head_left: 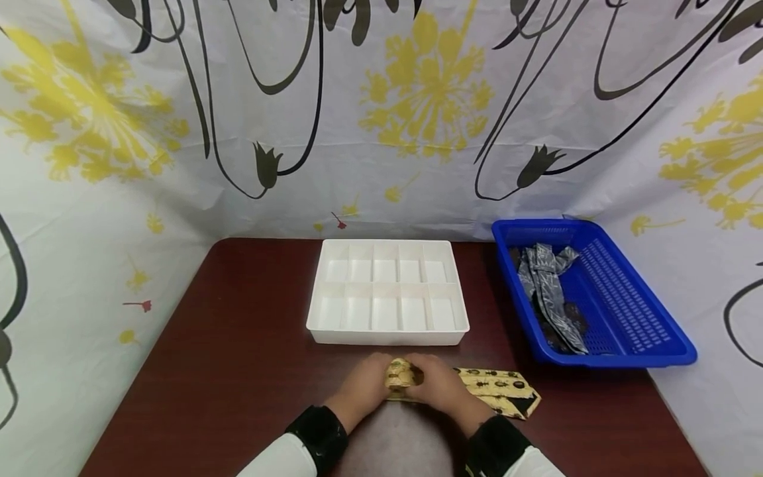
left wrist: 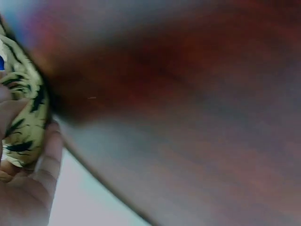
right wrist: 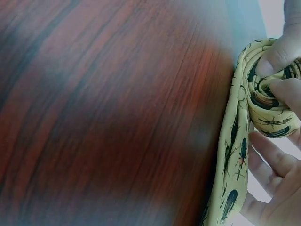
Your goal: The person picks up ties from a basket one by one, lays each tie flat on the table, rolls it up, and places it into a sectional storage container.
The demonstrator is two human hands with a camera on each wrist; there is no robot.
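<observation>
Both hands at table's near edge: left hand [head_left: 363, 387] & right hand [head_left: 444, 389] curl round a yellow tie [head_left: 403, 377] w/ black insect print, partly rolled into a tight coil btwn the fingers [right wrist: 277, 56]. Unrolled tail lies flat to the right on dark wood table [head_left: 238, 358]. Behind: white divider tray [head_left: 387, 291]; blue basket [head_left: 626, 311] holding grey ties [head_left: 545, 285].

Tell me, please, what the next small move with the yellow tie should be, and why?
Probably roll the coil one more turn toward the flat end. Both hands, left hand and right hand, pinch the rolled part of the yellow tie, while its wide end lies unrolled on the table. The white divided tray sits just beyond, its compartments bare.
</observation>
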